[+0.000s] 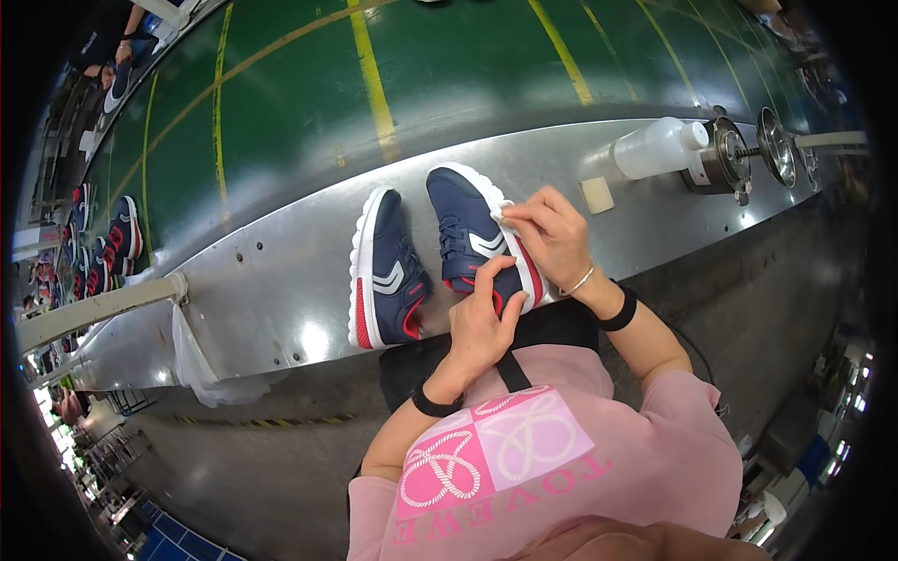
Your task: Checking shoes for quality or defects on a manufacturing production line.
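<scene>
A navy sneaker [459, 198] with a white sole, white side stripes and red at the heel lies on the metal ledge, toe pointing away from me. My left hand [479, 325] grips its heel end, with the index finger and thumb spread round the collar. Thumb and fingertips of my right hand [554, 234] are pinched together against the right edge of the sole, near its middle. A small whitish bit shows at those fingertips, too small to name. The matching sneaker [385, 245] lies just to the left, untouched.
A small cream-coloured block [596, 195] sits right of the shoes. Beyond it are a white plastic bottle [660, 148] and a round metal pot [720, 154]. The green conveyor belt [290, 103] runs behind the ledge. Other shoes [122, 236] and a co-worker's hand [123, 51] are far left.
</scene>
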`<action>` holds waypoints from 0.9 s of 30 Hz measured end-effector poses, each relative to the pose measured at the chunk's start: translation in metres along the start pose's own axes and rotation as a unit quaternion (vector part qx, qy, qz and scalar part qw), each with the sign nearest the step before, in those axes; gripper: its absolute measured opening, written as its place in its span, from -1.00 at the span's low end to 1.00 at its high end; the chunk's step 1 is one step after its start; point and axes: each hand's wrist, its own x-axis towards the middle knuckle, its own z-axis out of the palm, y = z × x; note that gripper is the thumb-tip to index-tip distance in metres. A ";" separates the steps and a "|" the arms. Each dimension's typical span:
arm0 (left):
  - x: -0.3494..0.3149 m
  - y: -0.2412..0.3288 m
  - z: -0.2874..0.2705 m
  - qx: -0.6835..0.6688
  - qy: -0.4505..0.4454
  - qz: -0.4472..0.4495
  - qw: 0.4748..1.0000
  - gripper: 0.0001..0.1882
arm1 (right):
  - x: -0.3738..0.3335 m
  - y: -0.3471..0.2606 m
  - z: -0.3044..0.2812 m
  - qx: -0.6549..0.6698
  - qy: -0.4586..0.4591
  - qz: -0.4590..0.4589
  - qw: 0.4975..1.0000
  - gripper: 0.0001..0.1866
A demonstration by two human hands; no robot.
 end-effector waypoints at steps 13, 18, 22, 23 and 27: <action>-0.003 -0.002 0.002 -0.008 0.014 -0.006 1.000 -0.46 | 0.097 0.064 0.059 0.032 -0.134 0.150 0.979 -0.78; -0.004 -0.007 0.001 -0.042 0.015 -0.023 0.999 -0.45 | 0.054 0.043 0.000 0.051 -0.080 0.119 0.988 -0.88; -0.002 -0.008 0.002 -0.038 0.026 0.016 0.999 -0.46 | 0.014 0.011 0.000 0.032 -0.090 0.033 0.995 -0.90; -0.001 -0.008 0.002 -0.036 0.028 0.024 0.999 -0.47 | 0.015 0.011 0.007 0.031 -0.064 0.028 0.997 -0.90; 0.000 -0.007 0.004 -0.010 0.025 0.048 0.998 -0.48 | 0.058 0.035 0.042 -0.003 -0.045 0.045 0.998 -0.89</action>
